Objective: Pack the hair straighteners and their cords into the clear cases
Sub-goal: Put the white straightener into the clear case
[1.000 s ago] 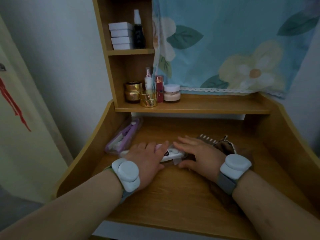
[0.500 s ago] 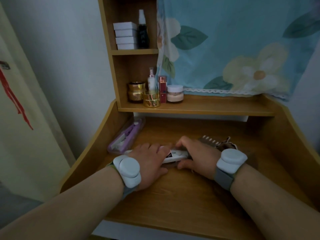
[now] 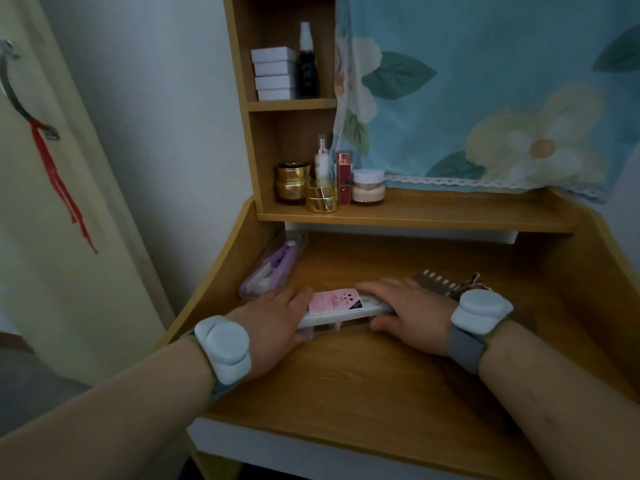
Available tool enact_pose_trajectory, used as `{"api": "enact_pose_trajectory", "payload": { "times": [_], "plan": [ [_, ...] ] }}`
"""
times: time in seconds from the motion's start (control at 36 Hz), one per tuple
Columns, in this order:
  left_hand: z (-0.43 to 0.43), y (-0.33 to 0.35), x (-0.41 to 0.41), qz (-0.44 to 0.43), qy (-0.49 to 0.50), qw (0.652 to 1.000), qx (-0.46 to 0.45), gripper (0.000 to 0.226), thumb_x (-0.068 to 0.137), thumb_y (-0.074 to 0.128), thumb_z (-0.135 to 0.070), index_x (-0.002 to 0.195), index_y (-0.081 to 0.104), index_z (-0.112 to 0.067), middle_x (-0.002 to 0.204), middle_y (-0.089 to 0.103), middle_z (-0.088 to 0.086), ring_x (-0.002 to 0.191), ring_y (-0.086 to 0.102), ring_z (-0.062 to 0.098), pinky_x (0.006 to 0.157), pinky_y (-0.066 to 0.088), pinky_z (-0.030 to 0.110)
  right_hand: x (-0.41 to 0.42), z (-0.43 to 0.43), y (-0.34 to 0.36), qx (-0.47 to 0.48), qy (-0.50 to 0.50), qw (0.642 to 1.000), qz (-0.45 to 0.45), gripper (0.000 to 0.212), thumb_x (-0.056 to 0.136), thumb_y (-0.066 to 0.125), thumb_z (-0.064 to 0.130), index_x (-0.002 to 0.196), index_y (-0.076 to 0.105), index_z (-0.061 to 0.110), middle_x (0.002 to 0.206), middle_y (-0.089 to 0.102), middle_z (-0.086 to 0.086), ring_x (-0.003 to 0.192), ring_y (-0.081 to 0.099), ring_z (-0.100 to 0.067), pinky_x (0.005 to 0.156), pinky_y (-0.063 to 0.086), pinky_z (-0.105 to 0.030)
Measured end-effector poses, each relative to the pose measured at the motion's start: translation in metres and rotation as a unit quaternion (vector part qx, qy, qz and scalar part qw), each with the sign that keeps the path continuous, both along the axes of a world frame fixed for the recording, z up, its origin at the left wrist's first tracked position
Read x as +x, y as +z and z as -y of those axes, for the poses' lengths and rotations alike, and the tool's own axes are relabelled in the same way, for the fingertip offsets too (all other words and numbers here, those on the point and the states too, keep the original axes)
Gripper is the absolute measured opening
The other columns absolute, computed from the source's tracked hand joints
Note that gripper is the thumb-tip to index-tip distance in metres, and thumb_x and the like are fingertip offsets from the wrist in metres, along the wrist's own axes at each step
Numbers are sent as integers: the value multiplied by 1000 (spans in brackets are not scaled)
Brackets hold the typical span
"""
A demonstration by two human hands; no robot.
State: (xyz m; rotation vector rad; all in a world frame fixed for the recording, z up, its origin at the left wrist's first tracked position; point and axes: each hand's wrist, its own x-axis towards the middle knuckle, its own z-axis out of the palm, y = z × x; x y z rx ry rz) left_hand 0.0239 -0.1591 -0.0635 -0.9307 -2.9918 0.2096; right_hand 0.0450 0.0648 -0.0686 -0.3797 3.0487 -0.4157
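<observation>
A clear case [image 3: 341, 315] with a pink label on its lid lies across the middle of the wooden desk [image 3: 363, 393]. My left hand [image 3: 277, 320] grips its left end, thumb under the front edge. My right hand [image 3: 408, 308] grips its right end, fingers laid over the lid and thumb at the front. What is inside the case is hard to make out. A second clear case [image 3: 273, 268] holding a purple hair straightener lies against the desk's left side wall.
A brown comb [image 3: 434, 284] and a dark pouch lie behind my right wrist. The shelf [image 3: 433, 213] above carries gold jars [image 3: 292, 183], bottles and a white-lidded jar [image 3: 368, 187]. White boxes [image 3: 273, 74] stack higher up. A floral cloth hangs at the back.
My hands have slid apart to the case's two ends, uncovering the pink label. The front edge of the case looks slightly raised off the desk.
</observation>
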Motion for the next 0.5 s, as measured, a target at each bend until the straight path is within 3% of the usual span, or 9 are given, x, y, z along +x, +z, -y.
{"api": "enact_pose_trajectory", "payload": {
  "times": [0.14, 0.25, 0.36, 0.5],
  "plan": [
    [1, -2, 3, 18, 6, 999, 46, 69, 96, 42, -46, 151, 6, -25, 154, 21, -3, 140, 21, 15, 113, 24, 30, 1, -1, 2, 10, -4, 1000, 12, 60, 93, 52, 41, 145, 22, 42, 147, 32, 11, 132, 32, -13, 106, 31, -33],
    [8, 3, 6, 67, -4, 998, 20, 92, 85, 47, -64, 151, -6, -27, 157, 7, -7, 143, 11, 13, 114, 21, 31, 1, -2, 4, 0, -6, 1000, 29, 61, 92, 53, 41, 144, 21, 46, 146, 32, 11, 130, 33, -12, 107, 33, -35],
    [9, 5, 4, 102, 5, 993, 54, 69, 97, 33, -52, 151, -3, -29, 158, 7, -9, 143, 9, 11, 114, 18, 29, 1, -2, 5, -8, -8, 999, 32, 62, 92, 54, 40, 144, 21, 47, 146, 32, 12, 129, 34, -12, 107, 32, -35],
    [8, -1, -3, 89, 7, 994, 63, 67, 97, 36, -48, 151, 0, -31, 157, 12, -8, 142, 13, 12, 115, 18, 30, 2, -5, 4, -5, -7, 999, 41, 63, 92, 50, 47, 144, 15, 50, 149, 26, 12, 131, 31, -13, 107, 33, -36]
  ]
}}
